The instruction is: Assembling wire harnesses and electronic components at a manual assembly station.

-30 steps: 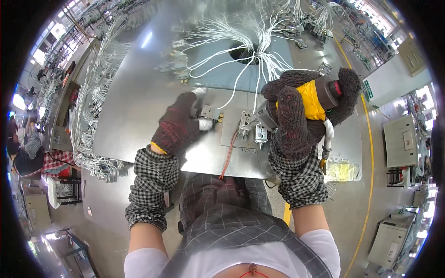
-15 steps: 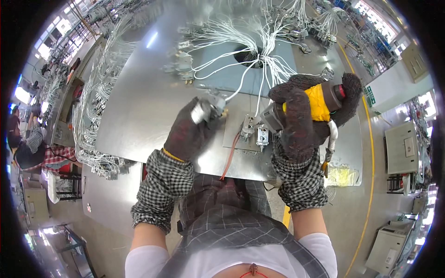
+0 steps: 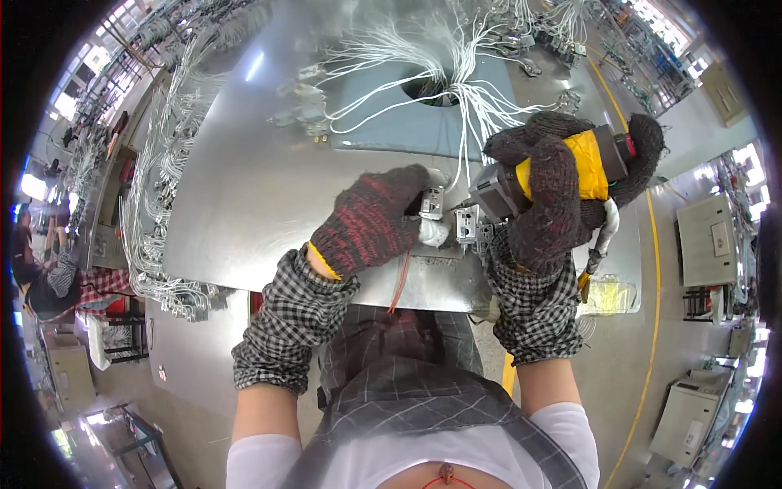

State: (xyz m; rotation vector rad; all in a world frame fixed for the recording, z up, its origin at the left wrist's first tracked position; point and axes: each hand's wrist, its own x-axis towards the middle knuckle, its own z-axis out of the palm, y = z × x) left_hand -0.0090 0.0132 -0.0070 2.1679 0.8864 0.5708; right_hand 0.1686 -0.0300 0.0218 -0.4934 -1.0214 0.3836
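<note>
In a dark knitted glove, my left hand (image 3: 371,218) is closed around a small metal socket housing (image 3: 432,204), with white wrapping showing at a fingertip. It is beside the metal fixture (image 3: 466,223) near the table's front edge. A thin red tube (image 3: 401,281) runs from the fixture over that edge. My gloved right hand (image 3: 547,191) grips a dark electric screwdriver (image 3: 592,163) wrapped in yellow tape. The tool's front end (image 3: 491,194) points left toward the socket housing, close above the fixture; its tip is hard to make out. A white-wrapped cord (image 3: 604,232) hangs from the tool.
White cables (image 3: 472,85) fan out of a round hole (image 3: 432,91) in the metal table (image 3: 244,179). More metal housings (image 3: 309,106) lie at their ends. Bundled cables (image 3: 155,196) hang at the left, where another person (image 3: 61,277) works. A yellow packet (image 3: 609,295) lies at the right edge.
My left hand has moved right with the socket housing, bringing it to the fixture. My right hand and the screwdriver have shifted slightly right.
</note>
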